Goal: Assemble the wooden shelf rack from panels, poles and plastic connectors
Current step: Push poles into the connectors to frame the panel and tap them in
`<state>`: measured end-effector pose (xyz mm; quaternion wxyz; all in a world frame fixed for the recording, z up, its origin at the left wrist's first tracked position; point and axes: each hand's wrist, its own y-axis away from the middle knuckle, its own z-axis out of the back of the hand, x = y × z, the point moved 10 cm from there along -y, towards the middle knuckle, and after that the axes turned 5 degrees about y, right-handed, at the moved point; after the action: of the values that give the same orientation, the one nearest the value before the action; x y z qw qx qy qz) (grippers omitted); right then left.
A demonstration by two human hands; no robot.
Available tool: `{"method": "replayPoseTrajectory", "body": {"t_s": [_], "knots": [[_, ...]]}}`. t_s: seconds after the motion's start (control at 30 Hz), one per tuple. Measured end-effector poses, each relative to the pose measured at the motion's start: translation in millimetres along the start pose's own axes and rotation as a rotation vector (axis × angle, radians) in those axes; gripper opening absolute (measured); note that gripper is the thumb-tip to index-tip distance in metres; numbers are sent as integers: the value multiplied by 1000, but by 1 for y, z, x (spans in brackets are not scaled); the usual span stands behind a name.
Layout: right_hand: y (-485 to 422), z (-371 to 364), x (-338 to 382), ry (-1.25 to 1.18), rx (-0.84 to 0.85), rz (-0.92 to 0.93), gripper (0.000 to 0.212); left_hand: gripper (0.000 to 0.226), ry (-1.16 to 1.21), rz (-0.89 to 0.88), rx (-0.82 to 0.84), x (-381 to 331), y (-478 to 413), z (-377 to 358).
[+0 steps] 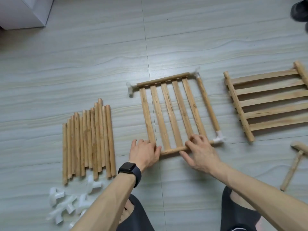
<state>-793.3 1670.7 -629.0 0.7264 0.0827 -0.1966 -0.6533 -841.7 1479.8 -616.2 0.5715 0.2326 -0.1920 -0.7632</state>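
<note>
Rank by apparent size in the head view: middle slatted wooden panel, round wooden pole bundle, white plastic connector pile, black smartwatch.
Largest to smallest:
slatted wooden panel
round wooden pole bundle
white plastic connector pile, though nearer the camera
black smartwatch

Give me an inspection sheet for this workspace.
Surface: pale tiled floor; all parts lie on it.
Job's things: centre panel with three fitted connectors and a side pole; second panel to the right; loose poles and loose connectors to the left.
Clutter: T-shaped wooden piece at the right edge.
Grippers: left hand touches the end of the near rail; right hand grips that rail.
Cables: nothing seen.
Surroundings: white box far left; dark shoe far right.
</note>
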Motion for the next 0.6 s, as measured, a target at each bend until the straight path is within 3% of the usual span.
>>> {"method": "replayPoseTrajectory", "body": {"t_s": [0.1, 0.17, 0.23, 0.3, 0.4, 0.5, 0.6], "knots": [[-7, 13, -27, 11, -27, -61, 62, 66, 198, -35, 198, -20, 1, -23], [-16, 16, -44, 70, -20, -85, 63, 62, 432, -35, 279, -31, 1, -32], [-25, 19, -68, 117, 13, -166, 59, 45, 500, -69, 149, -32, -2, -18], [-30, 29, -88, 120, -13, -260, 50, 29, 399, -96, -128, -19, -5, 11], [-26, 40, -88, 96, -77, -318, 43, 33, 228, 1, -437, 16, -2, 47], [-13, 28, -44, 113, 5, -221, 56, 47, 168, 189, -390, 60, -10, 48], [3, 3, 28, 158, 87, 17, 59, 45, 290, 248, -262, 88, -24, 43]]}}
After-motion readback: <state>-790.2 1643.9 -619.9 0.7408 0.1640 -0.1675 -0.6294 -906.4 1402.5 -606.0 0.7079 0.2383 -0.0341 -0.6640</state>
